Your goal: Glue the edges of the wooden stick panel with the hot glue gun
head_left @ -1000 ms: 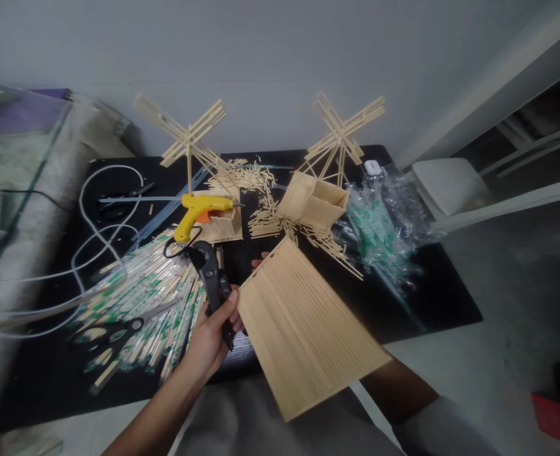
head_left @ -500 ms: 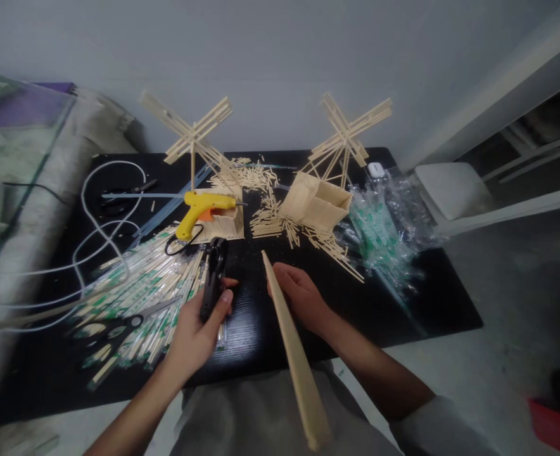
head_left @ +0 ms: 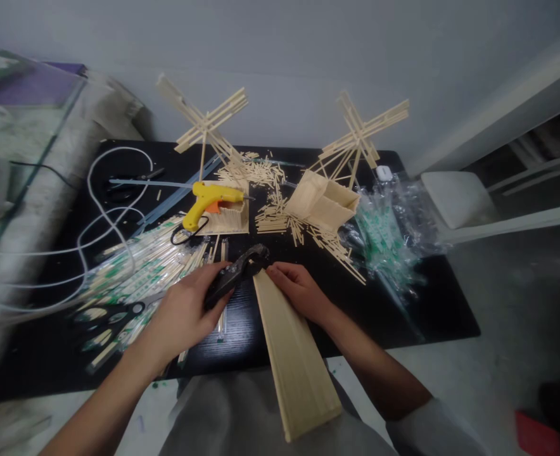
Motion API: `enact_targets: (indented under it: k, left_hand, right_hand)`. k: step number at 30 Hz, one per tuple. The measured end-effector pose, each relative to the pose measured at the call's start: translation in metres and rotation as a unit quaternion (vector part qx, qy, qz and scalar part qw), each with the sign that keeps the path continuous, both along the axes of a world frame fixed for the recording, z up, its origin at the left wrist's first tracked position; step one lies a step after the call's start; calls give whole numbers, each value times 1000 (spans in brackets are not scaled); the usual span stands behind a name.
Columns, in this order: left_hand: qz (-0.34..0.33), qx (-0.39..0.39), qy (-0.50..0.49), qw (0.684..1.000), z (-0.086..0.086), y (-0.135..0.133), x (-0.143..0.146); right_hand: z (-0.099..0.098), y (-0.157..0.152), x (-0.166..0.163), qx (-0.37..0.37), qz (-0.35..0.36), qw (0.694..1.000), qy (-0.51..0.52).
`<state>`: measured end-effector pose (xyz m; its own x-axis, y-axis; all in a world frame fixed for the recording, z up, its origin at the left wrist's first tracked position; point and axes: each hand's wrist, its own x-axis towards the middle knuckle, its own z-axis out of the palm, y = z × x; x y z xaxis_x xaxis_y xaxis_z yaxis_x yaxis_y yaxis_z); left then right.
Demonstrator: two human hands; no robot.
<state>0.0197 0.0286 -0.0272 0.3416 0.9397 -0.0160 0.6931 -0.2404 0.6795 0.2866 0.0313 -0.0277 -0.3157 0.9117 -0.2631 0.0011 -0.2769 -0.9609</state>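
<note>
My left hand (head_left: pixel 185 313) is closed around black cutting pliers (head_left: pixel 236 272), whose jaws point right toward the far corner of a flat panel of glued bamboo sticks (head_left: pixel 292 358). My right hand (head_left: pixel 299 291) grips that panel at its far end and holds it tilted, its near end reaching over my lap. The pliers' jaws sit right at the panel's top edge, next to my right fingers.
On the black table (head_left: pixel 427 297) lie a yellow glue gun (head_left: pixel 208 199), two stick windmills (head_left: pixel 204 126) (head_left: pixel 360 130), a small stick box (head_left: pixel 322 202), loose cut sticks, wrapped chopsticks (head_left: pixel 137 266), plastic wrappers (head_left: pixel 384 234), scissors (head_left: pixel 113 313) and a white cable (head_left: pixel 94 215).
The panel turned from flat to edge-on, then tilted back with its face partly showing. My left hand swung the pliers from upright to pointing right at the panel's far corner.
</note>
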Motion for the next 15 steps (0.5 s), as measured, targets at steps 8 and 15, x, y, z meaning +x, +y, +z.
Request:
enact_targets:
  k: [8,15]
  left_hand:
    - [-18,-11,59,998,3,-1,-2]
    - [-23,-35,97,994,4,-3,3]
  right_hand:
    - [2,1,4,-18,15,1000,4]
    - [-2,-3,6,-69,6,997,18]
